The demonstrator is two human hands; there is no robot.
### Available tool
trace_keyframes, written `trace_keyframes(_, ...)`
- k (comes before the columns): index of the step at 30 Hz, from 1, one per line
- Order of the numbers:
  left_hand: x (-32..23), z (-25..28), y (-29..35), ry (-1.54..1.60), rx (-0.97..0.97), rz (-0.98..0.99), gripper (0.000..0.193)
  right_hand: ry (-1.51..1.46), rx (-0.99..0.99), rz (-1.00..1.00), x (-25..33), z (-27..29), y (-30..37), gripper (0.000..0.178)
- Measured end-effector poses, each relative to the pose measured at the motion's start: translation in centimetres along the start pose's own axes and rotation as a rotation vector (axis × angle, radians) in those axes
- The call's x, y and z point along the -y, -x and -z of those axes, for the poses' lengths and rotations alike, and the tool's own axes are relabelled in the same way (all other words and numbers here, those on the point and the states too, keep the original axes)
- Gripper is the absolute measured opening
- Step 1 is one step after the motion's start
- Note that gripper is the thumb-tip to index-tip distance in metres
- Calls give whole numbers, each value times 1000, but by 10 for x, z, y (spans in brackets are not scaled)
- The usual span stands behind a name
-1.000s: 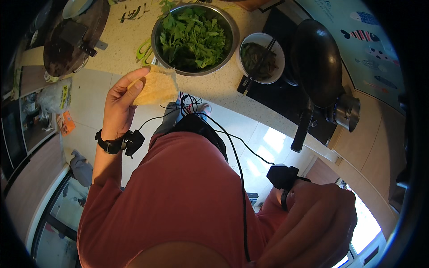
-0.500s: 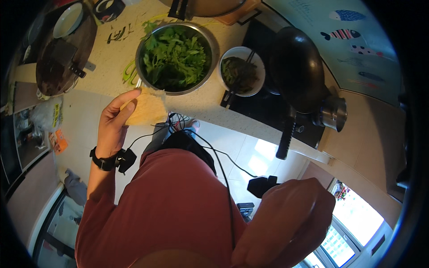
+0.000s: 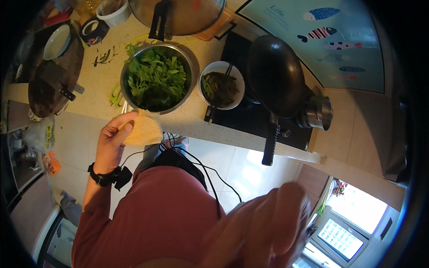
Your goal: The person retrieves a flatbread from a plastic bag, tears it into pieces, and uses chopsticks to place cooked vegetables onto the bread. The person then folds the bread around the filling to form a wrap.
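My left hand pinches a flat yellow piece of flatbread between thumb and fingers, out over the counter's near edge. Just beyond it stands a steel basin filled with leafy greens. My right hand is raised very close to the camera at the lower right. Motion smears it, so its fingers and anything in them cannot be made out.
Right of the basin, a white bowl of cooked food has chopsticks across it. A black wok and small steel pots are on the black stove. A cleaver lies on the round board; a glass lid stands behind.
The view has shifted, so the counter sits lower and further left. My right hand has turned and moved left, closer in. My left hand still grips the flatbread.
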State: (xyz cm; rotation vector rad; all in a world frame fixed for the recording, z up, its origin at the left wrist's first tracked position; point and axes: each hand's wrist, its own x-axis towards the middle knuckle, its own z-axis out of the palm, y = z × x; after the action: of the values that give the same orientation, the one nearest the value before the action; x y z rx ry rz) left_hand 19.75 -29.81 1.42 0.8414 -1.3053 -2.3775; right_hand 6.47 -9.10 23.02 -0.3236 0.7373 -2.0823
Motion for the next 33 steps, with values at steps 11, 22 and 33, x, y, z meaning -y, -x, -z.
trace_keyframes(11,2,-16,2,-37,94,13,28,-316,-181,-30,-24,114,-54,67)
trace_keyframes(22,12,-35,-1,64,144,60,37,705,-310,-151,-102,183,-48,47)
trace_keyframes(33,11,7,-12,70,22,-98,71,735,-562,123,-91,214,17,37)
